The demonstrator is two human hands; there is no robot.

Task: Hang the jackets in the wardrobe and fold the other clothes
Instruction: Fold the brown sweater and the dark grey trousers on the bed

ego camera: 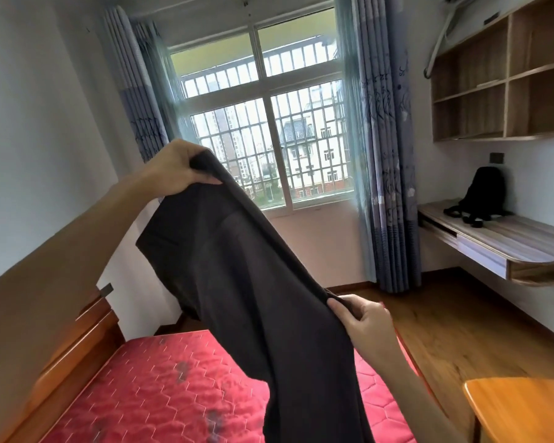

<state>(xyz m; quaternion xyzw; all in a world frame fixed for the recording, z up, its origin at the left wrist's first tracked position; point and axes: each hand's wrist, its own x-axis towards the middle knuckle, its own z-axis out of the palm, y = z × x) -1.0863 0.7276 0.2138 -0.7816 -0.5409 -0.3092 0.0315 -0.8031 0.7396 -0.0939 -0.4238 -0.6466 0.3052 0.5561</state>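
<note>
- Holding a dark garment (243,282) up in the air over the bed, we grip it with both hands.
- Our left hand (176,169) is raised high, in front of the window, its fingers and thumb pinched shut on one upper corner of the cloth.
- Our right hand (363,321) sits lower and nearer to us, fingers closed on the garment's edge, so that edge runs taut and slanted between the two hands.
- From that edge the dark brown-black fabric hangs down, its lower part falling out of view at the bottom; we cannot tell what kind of garment it is.
- Below it lies the bed's bare red quilted mattress (160,385), marked with a few dark stains, with a wooden headboard (77,343) on the left.
- Behind the garment stands a barred window (269,123) flanked by blue curtains (384,155).
- On the right, a wall-mounted wooden desk (509,244) carries a black backpack (483,193), under open wooden shelves (506,81).
- An orange wooden surface (525,407) shows at the lower right corner.
</note>
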